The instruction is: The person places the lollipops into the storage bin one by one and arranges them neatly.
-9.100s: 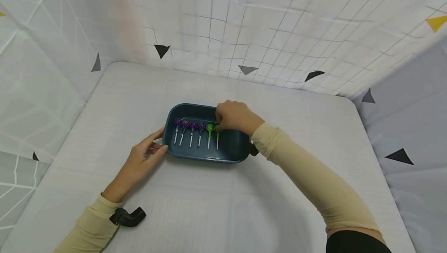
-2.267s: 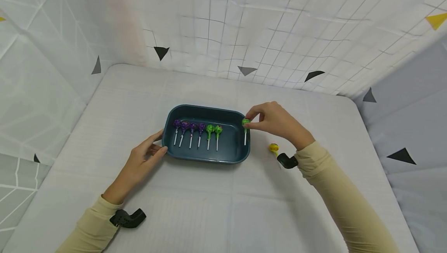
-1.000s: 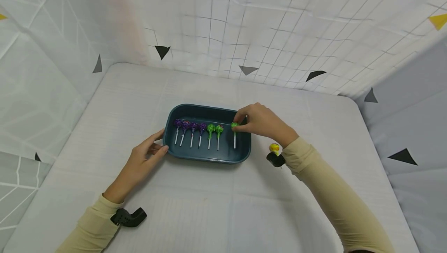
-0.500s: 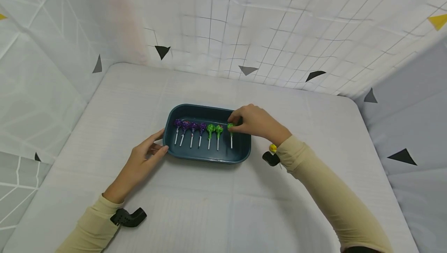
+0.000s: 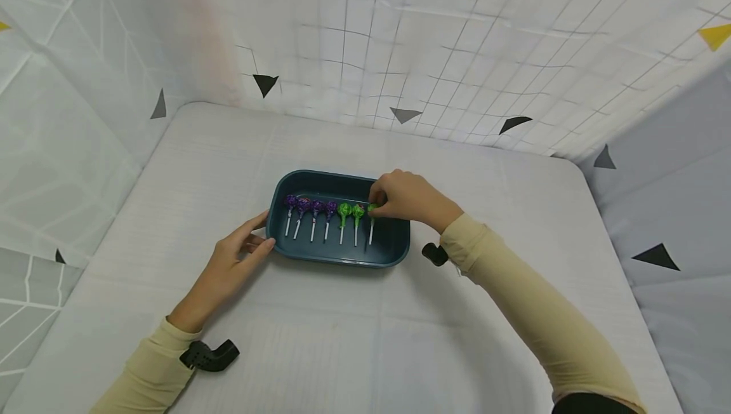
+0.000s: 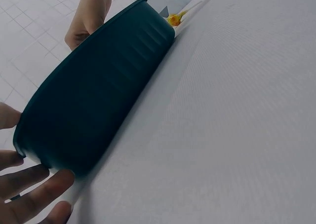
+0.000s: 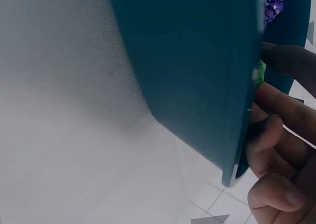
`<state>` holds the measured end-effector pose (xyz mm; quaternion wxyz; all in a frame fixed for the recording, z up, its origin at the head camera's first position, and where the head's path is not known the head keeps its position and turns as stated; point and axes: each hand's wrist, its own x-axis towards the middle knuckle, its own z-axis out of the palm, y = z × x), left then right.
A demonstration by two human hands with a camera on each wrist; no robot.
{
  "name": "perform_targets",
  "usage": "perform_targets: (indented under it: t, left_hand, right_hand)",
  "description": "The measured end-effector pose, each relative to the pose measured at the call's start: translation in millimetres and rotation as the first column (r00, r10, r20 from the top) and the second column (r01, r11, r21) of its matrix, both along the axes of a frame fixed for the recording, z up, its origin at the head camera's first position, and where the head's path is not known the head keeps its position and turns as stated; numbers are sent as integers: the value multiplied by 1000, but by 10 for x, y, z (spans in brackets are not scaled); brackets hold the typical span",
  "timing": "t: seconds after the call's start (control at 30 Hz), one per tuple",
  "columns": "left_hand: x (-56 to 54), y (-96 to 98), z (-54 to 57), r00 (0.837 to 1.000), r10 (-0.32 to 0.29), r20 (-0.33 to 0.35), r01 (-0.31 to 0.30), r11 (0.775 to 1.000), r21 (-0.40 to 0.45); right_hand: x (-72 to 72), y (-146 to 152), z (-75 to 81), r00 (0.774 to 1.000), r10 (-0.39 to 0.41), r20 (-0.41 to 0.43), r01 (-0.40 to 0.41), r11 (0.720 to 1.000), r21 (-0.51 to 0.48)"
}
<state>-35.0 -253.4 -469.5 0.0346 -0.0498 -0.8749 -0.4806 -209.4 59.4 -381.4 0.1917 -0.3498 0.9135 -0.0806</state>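
Note:
My right hand [image 5: 408, 197] reaches over the right part of the dark teal tray [image 5: 337, 260] and pinches a green-wrapped lollipop [image 5: 371, 231] by its head. The stick points toward me. Left of it in the row lie two green lollipops [image 5: 358, 212], then several purple ones [image 5: 317, 208]. In the right wrist view, a bit of green wrapper [image 7: 260, 75] shows between thumb and finger at the rim. My left hand [image 5: 225, 268] touches the tray's left end; in the left wrist view its spread fingers [image 6: 54, 188] rest against the outer wall.
A yellow lollipop [image 6: 175, 19] lies on the table beyond the tray's right end; in the head view the right sleeve [image 5: 502, 274] hides most of it. A white cloth covers the table [image 5: 320, 344], with a patterned curtain [image 5: 445, 33] behind it.
The right hand has brought a third green lollipop in over the tray's right end and slid it left beside the other two. The left hand has stayed at the tray's end.

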Motion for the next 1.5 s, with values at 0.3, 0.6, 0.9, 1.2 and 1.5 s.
perform_targets:
  t: [0.3, 0.6, 0.9, 1.2, 1.5]
  left_hand:
    - [9, -1, 12, 1000, 5, -11, -5, 1000, 1]
    - [10, -5, 16, 1000, 9, -26, -9, 1000, -11]
    - [6, -8, 13, 1000, 12, -27, -13, 1000, -13]
    - [8, -2, 13, 999, 7, -43, -8, 1000, -18]
    - [3, 2, 4, 999, 6, -45, -6, 1000, -14]
  right_hand:
    - [-20, -139, 15, 1000, 10, 7, -10, 997, 79]
    - [-48, -228, 3, 999, 30, -27, -26, 989, 146]
    - [-68, -305, -7, 998, 54, -38, -45, 977, 208]
    - [-55, -354, 0, 997, 59, -51, -45, 971, 235]
    - [-32, -351, 12, 997, 56, -58, -41, 972, 231]
